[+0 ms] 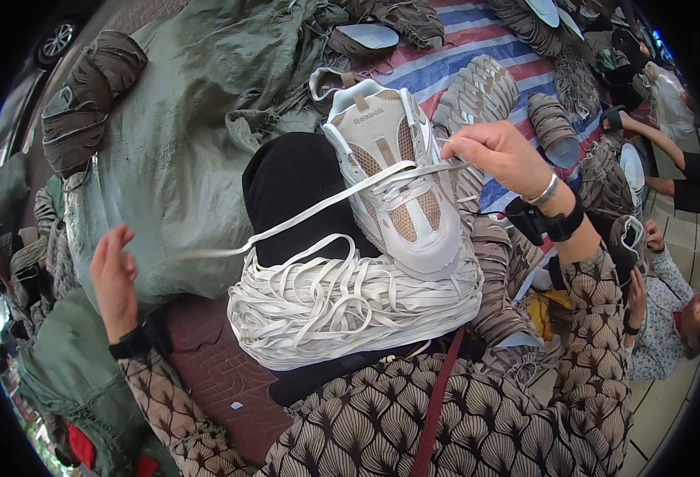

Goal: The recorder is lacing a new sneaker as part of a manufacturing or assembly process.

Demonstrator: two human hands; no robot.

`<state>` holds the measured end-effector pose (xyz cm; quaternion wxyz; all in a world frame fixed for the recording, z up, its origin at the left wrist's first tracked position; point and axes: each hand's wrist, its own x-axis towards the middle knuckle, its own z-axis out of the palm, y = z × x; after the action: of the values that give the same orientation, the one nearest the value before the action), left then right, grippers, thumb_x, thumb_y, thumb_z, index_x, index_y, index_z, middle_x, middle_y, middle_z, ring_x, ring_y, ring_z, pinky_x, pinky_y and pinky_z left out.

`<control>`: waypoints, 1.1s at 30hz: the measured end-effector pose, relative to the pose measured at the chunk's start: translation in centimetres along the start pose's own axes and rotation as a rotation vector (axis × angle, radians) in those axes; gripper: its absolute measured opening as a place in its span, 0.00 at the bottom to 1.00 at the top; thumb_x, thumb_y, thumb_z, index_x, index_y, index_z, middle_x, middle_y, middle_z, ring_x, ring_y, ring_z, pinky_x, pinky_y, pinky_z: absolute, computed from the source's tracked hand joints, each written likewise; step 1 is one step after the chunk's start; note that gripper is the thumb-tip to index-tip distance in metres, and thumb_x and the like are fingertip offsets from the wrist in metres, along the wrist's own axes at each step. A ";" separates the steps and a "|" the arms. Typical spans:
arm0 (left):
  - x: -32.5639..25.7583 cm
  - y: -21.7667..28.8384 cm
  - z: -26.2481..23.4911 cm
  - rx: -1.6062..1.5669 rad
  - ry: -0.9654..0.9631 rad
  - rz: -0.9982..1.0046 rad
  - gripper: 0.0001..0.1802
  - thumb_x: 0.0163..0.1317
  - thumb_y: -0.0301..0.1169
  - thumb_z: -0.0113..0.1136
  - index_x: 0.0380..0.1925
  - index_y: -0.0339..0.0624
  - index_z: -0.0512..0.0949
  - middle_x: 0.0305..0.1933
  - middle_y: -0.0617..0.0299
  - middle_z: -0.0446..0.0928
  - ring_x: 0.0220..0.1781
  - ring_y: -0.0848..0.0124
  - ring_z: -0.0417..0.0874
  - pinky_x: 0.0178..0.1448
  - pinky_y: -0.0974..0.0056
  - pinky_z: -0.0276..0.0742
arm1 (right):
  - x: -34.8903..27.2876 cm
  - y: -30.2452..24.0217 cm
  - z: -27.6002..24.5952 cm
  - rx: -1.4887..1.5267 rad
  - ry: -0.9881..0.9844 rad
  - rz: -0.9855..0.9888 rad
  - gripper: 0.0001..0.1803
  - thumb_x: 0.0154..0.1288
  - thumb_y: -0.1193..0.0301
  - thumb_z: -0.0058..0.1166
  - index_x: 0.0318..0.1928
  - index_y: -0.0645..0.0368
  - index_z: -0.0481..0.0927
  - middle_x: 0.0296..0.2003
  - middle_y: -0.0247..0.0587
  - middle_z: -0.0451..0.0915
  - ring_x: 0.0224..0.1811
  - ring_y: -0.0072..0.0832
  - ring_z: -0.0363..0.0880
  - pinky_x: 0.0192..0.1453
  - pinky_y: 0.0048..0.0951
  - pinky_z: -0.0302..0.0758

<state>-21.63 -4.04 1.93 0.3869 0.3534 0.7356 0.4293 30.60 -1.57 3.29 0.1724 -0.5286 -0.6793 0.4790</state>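
Observation:
A white and beige sneaker (425, 226) with tan mesh panels rests on my lap, toe toward me. My right hand (489, 155) is pinched closed on a flat off-white shoelace at the shoe's right side. From the eyelets another length of shoelace (310, 211) stretches left across my black-covered leg. My left hand (115, 274) is raised at the left, smeared by motion. The lace's far end blurs near its fingers; whether they grip it cannot be made out. Under the toe lies a big tangled bundle of white shoelaces (350, 310).
A large green sack (183, 159) bulges at the left, with stacked brown shoe uppers (87, 103) on it. More uppers (477, 91) cover a striped tarp (461, 32) ahead and to the right. Other people sit at the right, one in a patterned top (656, 318).

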 end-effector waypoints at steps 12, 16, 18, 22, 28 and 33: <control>-7.4 3.7 21.2 0.563 -0.591 0.829 0.06 0.62 0.31 0.58 0.33 0.41 0.80 0.24 0.53 0.78 0.28 0.56 0.81 0.32 0.58 0.74 | 1.8 -0.5 1.0 -0.169 -0.070 -0.012 0.15 0.62 0.64 0.54 0.31 0.65 0.84 0.20 0.44 0.79 0.21 0.28 0.75 0.29 0.32 0.69; -8.9 3.5 21.5 0.676 -0.626 0.784 0.07 0.63 0.33 0.57 0.30 0.42 0.79 0.23 0.53 0.78 0.28 0.52 0.81 0.32 0.53 0.73 | 2.3 -1.7 0.6 -0.261 -0.111 0.031 0.15 0.61 0.65 0.53 0.29 0.65 0.83 0.19 0.48 0.77 0.20 0.34 0.74 0.28 0.35 0.69; -9.3 3.5 21.7 0.740 -0.667 0.766 0.09 0.62 0.34 0.57 0.28 0.41 0.78 0.23 0.53 0.79 0.28 0.51 0.80 0.31 0.51 0.73 | 2.4 -1.9 0.5 -0.460 -0.084 0.019 0.15 0.59 0.65 0.52 0.26 0.66 0.81 0.19 0.51 0.76 0.20 0.42 0.74 0.27 0.37 0.69; -9.4 3.1 21.9 0.710 -0.644 0.790 0.11 0.62 0.34 0.56 0.26 0.39 0.77 0.23 0.52 0.78 0.27 0.51 0.80 0.31 0.51 0.73 | 3.0 -2.2 1.0 -0.540 -0.113 0.039 0.14 0.58 0.66 0.51 0.23 0.64 0.79 0.19 0.52 0.76 0.21 0.45 0.75 0.28 0.41 0.70; -9.6 3.2 22.2 0.661 -0.626 0.795 0.10 0.60 0.32 0.55 0.23 0.38 0.75 0.22 0.52 0.77 0.25 0.51 0.79 0.29 0.51 0.72 | 1.6 -3.0 3.6 -0.900 0.106 -0.081 0.13 0.58 0.67 0.51 0.20 0.60 0.79 0.20 0.51 0.78 0.25 0.47 0.80 0.31 0.45 0.76; -9.8 3.2 22.5 0.628 -0.593 0.835 0.10 0.59 0.32 0.55 0.21 0.38 0.74 0.21 0.52 0.77 0.24 0.51 0.79 0.28 0.51 0.71 | 1.9 -2.0 3.8 -0.905 0.126 -0.172 0.12 0.57 0.68 0.52 0.21 0.60 0.81 0.17 0.45 0.79 0.19 0.37 0.80 0.25 0.37 0.74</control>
<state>2.99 -3.11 -0.06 0.2514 0.8146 0.4869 0.1901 25.95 -1.68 2.60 0.0046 -0.5204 -0.8496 0.0851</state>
